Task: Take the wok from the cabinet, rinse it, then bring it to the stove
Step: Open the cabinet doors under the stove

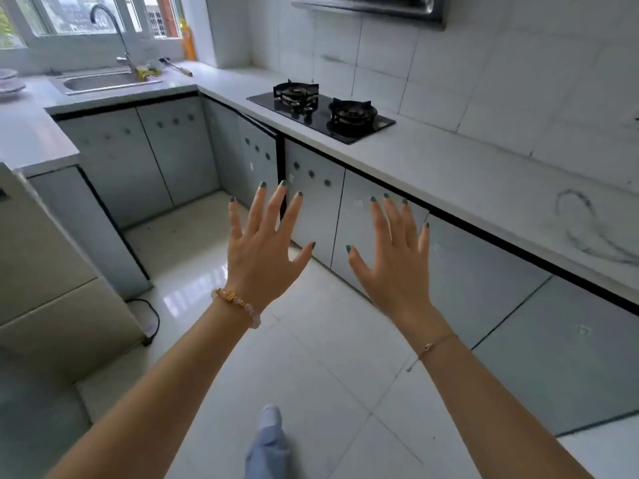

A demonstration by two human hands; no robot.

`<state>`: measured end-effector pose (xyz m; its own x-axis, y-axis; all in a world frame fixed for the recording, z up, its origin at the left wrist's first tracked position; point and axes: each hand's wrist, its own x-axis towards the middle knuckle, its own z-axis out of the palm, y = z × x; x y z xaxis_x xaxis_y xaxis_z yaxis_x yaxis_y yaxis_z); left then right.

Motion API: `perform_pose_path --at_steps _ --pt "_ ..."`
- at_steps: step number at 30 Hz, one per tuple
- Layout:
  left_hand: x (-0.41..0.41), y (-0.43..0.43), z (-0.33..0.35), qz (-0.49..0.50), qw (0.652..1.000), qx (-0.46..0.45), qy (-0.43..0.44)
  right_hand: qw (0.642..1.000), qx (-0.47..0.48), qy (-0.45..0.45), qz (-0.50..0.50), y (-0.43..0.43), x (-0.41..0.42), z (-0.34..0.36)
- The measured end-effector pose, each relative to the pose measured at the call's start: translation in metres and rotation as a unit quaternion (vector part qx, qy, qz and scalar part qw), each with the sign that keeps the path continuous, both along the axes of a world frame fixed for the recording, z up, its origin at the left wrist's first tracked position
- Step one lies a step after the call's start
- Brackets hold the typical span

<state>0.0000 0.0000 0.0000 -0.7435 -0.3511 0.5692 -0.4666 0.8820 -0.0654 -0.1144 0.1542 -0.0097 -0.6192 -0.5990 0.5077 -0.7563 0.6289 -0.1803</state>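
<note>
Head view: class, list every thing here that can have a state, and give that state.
left hand, open, fingers spread, holding nothing.
right hand, open, fingers spread, holding nothing.
cabinet doors, shut as far as shows.
stove, both burners unlit, no pot on them.
faucet, no running water that shows.
wok, not in view.

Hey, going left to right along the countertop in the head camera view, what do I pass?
stacked plates → sink → stove, left burner then right burner → grey swirl marking on the counter
</note>
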Motion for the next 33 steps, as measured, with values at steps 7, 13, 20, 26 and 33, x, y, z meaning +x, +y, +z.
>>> perform_pose_path --at_steps 7,13,20,26,33 --pt "-0.064 -0.107 0.001 0.012 1.000 0.015 -0.008 0.999 0.042 0.032 -0.010 -0.101 -0.068 0.001" --pt "-0.117 -0.210 0.011 0.011 1.000 0.011 -0.005 0.995 0.065 0.068 -0.014 -0.201 -0.124 0.013" --pt "-0.151 -0.289 0.001 0.020 0.999 0.014 -0.034 0.996 0.070 0.053 -0.016 -0.282 -0.167 0.009" --pt "-0.168 -0.351 -0.018 0.038 0.998 0.040 -0.039 0.997 0.062 0.035 0.010 -0.354 -0.198 -0.004" --pt "-0.211 -0.437 -0.041 0.064 0.995 0.056 -0.061 0.996 0.078 0.009 0.044 -0.461 -0.249 -0.034"
